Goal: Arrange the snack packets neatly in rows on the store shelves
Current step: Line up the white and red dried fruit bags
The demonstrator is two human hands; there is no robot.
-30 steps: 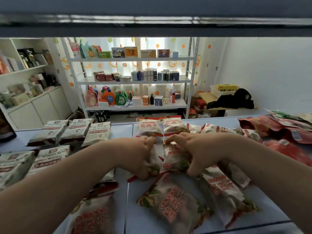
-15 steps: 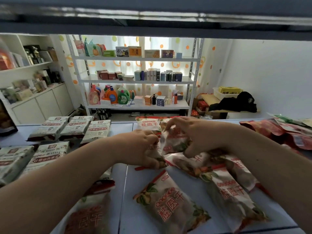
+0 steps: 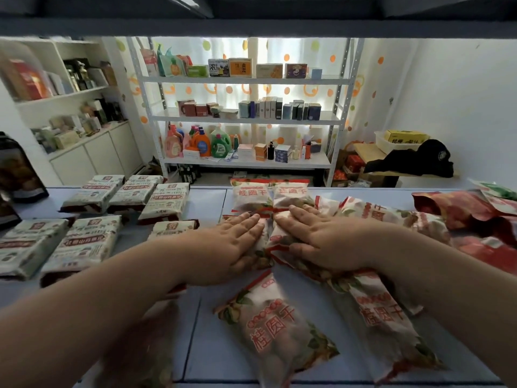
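On the pale blue shelf (image 3: pixel 207 203) lie white snack packets with red lettering. Two packets (image 3: pixel 253 196) sit side by side at the far edge. Just in front of them my left hand (image 3: pixel 229 247) and my right hand (image 3: pixel 321 242) lie flat, fingers straight, each pressing down on a packet (image 3: pixel 265 242) of a second pair. A loose packet (image 3: pixel 274 326) lies askew near me, another packet (image 3: pixel 386 317) lies under my right forearm, and more packets (image 3: pixel 377 211) are scattered to the right.
Flat beige packets (image 3: pixel 134 191) lie in rows at the left. Red pouches (image 3: pixel 458 205) are heaped at the far right. A dark bag (image 3: pixel 16 169) stands at the left edge. An upper shelf board (image 3: pixel 257 26) hangs overhead. Beyond is a white rack (image 3: pixel 246 119) of goods.
Both hands gripped packets and carried them toward the far edge; now they lie flat with straight fingers, pressing the two packets down behind the far pair.
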